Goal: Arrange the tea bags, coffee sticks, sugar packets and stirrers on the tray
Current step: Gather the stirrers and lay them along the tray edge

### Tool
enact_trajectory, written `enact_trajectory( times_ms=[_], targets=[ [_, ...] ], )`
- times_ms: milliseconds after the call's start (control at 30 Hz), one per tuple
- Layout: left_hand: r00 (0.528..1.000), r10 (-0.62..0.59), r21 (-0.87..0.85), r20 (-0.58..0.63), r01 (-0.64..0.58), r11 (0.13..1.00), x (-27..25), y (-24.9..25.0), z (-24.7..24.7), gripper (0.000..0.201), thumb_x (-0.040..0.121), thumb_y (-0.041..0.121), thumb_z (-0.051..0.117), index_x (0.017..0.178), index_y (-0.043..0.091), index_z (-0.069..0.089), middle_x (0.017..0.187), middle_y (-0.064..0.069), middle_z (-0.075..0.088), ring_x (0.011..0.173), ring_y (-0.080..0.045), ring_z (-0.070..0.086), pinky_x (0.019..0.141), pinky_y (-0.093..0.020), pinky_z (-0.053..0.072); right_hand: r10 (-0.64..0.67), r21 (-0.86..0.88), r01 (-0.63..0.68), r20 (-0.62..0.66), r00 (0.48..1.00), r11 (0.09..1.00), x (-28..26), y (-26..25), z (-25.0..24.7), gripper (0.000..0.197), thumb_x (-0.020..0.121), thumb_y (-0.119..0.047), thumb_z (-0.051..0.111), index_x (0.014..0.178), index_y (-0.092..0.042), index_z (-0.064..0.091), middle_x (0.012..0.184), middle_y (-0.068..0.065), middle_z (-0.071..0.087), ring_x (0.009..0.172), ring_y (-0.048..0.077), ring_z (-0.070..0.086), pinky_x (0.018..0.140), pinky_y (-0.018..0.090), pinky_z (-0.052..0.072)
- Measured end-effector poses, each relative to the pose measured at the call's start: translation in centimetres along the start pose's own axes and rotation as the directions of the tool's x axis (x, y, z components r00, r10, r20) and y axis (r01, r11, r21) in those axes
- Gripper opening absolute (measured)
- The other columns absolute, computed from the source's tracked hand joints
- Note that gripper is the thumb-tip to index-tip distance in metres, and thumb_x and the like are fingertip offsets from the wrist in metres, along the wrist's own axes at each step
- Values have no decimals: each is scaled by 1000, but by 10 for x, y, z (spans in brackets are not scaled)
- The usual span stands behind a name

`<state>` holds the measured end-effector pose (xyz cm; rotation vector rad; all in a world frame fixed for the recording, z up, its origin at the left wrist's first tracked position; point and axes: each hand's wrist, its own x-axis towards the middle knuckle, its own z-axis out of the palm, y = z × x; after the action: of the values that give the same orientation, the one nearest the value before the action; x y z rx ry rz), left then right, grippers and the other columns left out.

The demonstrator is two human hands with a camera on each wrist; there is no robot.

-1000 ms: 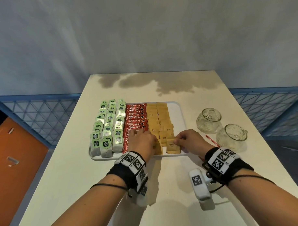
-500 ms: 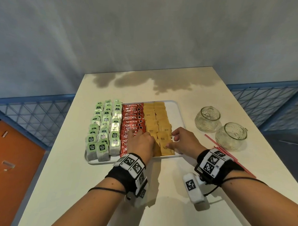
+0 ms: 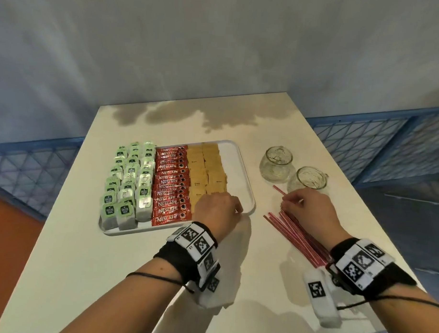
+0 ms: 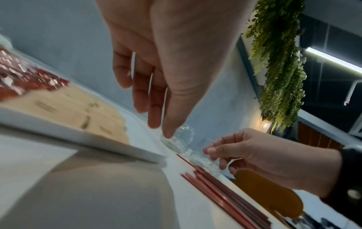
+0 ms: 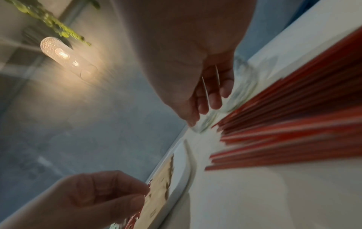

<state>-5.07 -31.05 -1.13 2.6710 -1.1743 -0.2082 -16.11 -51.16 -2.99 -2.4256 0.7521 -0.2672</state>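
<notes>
**Right hand leaves the sugar, goes to the stirrers**

A moment ago both hands were at the sugar packets (image 3: 208, 176) on the tray (image 3: 240, 172); now the right hand (image 3: 309, 209) has moved off to the red stirrers (image 3: 293, 228) lying on the table (image 3: 140, 275) beside the tray. The sugar row looks finished, with stirrers next. Its fingers curl loosely down over the bundle, seemingly not yet gripping, though blur hides contact. The left hand (image 3: 217, 211) hovers over the tray's near right corner, fingers relaxed and slightly spread, holding nothing.
</notes>
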Motion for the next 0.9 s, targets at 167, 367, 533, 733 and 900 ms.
enact_trajectory(
  times_ms=[167, 367, 533, 733, 900],
  targets=[
    [984, 15, -88, 175, 1, 996, -3, 42, 18, 24, 92, 40, 56, 101, 28, 75, 102, 4, 73, 96, -18, 66, 73, -28, 50, 109, -188, -104, 19, 994, 977, -6, 32, -22, 21, 91, -30, 66, 105, -19, 75, 103, 5, 73, 95, 26, 66, 79, 33, 50],
    [942, -88, -44, 325, 108, 993, -7, 64, 30, 44, 87, 48, 61, 117, 17, 67, 118, -3, 67, 109, -25, 61, 83, -32, 46, 85, -234, -40, 183, 979, 971, -22, 29, -17, 16, 87, -19, 63, 94, -17, 78, 95, 5, 75, 92, 26, 67, 78, 33, 51],
    [900, -173, -69, 400, 218, 974, -14, 71, 23, 42, 84, 60, 61, 79, 19, 56, 90, -1, 62, 91, -25, 63, 70, -29, 42, 173, -11, -187, 433, 885, 982, -39, 15, -14, 19, 91, -16, 61, 81, -5, 72, 67, 9, 73, 55, 17, 67, 59, 29, 56],
    [883, -159, -57, 441, 204, 977, -30, 74, 15, 56, 72, 67, 70, 93, 18, 52, 96, 0, 56, 86, -20, 58, 66, -29, 40, 225, 49, -363, 705, 672, 931, -43, -20, -7, 26, 98, -7, 47, 89, 9, 65, 69, 17, 68, 59, 28, 64, 60, 35, 58],
    [903, -140, -21, 405, 162, 987, -45, 53, 19, 86, 67, 61, 76, 131, 14, 42, 125, -7, 43, 115, -28, 52, 86, -38, 45, 187, 32, -337, 779, 598, 941, -50, -60, 15, 24, 93, 3, 41, 81, 5, 61, 63, 16, 63, 49, 22, 60, 55, 30, 53]
  ],
)
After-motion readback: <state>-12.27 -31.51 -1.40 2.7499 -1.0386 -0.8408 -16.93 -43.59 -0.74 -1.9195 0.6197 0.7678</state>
